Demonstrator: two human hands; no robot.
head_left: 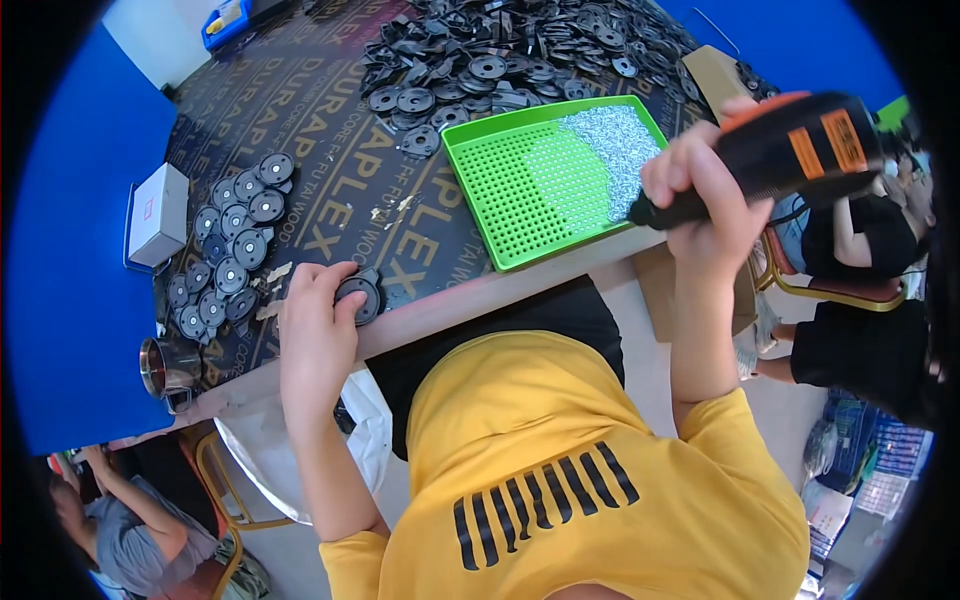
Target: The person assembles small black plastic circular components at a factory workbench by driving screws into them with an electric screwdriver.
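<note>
My right hand (712, 190) is wrapped round a black and orange electric screwdriver (790, 150). The dark tip of that tool points left, over the right-hand edge of a green perforated tray (505, 212). Small silvery screws (610, 145) lie heaped in the tray's right part and thin out toward its middle. At the table's front edge, my left hand (325, 315) grips a round black plastic part (362, 295) with a small lug on its rim. The thumb and fingers close on its left side, and the part rests on or just over the tabletop.
Loose black parts (520, 60) form a big pile at the back. Several round ones (235, 220) sit grouped at left, beside a white box (158, 215) and a metal cup (165, 365). Blue partitions (75, 250) flank the table. Other people sit at lower left and right.
</note>
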